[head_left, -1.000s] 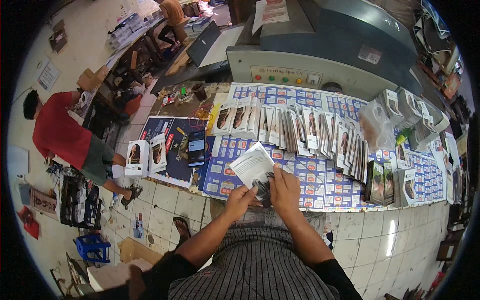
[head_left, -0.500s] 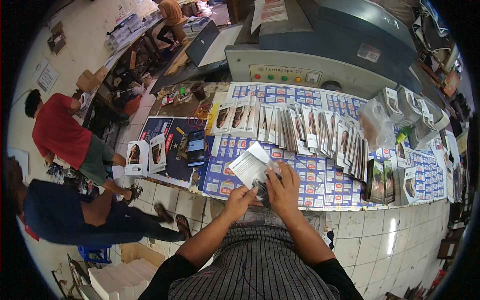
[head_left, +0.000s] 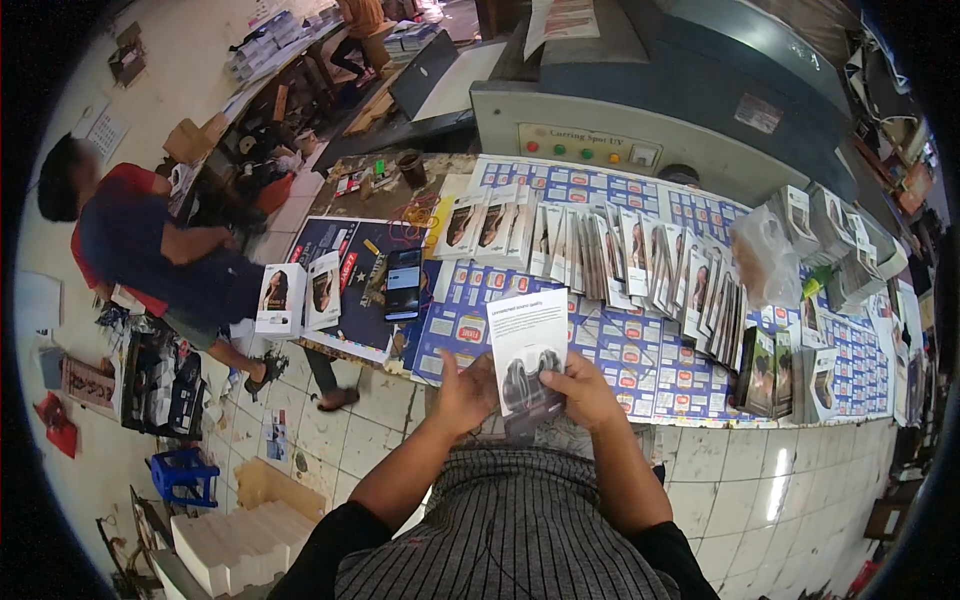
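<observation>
Because both hands share one flat white carton blank (head_left: 527,340), the left hand (head_left: 466,392) clasps its lower left edge and the right hand (head_left: 583,388) its lower right, fingers (head_left: 556,366) curled onto the printed face, holding it tilted up above the worktop (head_left: 640,350) just beyond them.

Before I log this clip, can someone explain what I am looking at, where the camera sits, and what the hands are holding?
This view comes from a wide fisheye camera worn on a person's head, looking down, so straight edges bend. The two forearms rising from the bottom are that person's own. The left hand and right hand together hold a white flat box with a dark picture on it. Ahead lies a table covered with blue printed sheets, a row of standing boxes and a phone. Behind it is a large grey machine. Another person stands at the left.
</observation>
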